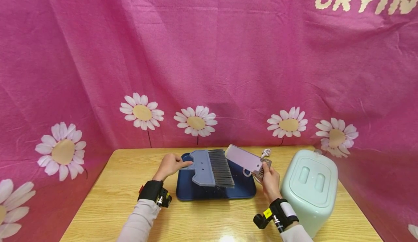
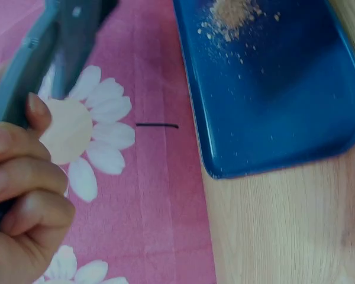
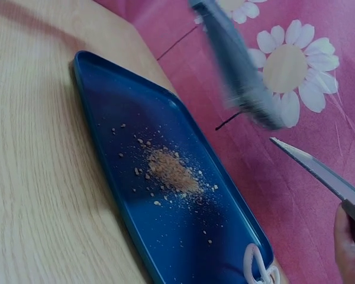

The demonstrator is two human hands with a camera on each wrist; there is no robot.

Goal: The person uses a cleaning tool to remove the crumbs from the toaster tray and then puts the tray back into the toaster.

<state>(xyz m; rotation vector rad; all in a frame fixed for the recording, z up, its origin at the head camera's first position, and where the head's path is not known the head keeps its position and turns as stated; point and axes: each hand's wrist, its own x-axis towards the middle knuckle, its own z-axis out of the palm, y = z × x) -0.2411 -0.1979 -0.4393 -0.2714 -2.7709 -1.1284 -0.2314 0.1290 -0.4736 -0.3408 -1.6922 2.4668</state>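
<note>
My left hand (image 1: 171, 165) grips the handle of a grey-blue hand brush (image 1: 204, 167), whose dark bristles point right. The brush is raised over a dark blue tray (image 1: 183, 193), and it is blurred in the right wrist view. On the tray lies a heap of brown crumbs (image 3: 171, 170) with loose bits scattered round it, hidden behind the brush in the head view. My right hand (image 1: 271, 180) holds a flat mauve plate (image 1: 243, 159) by its dark, slotted end; its pale far edge points at the bristles. I cannot tell what kind of tool this plate is.
A mint-green lidded bin (image 1: 308, 195) stands close right of my right hand. A white loop (image 3: 254, 260) overlaps the tray's corner, and a small pale object (image 1: 266, 152) lies behind the plate. The wooden table (image 1: 107, 205) backs onto a pink flowered cloth (image 1: 228, 71).
</note>
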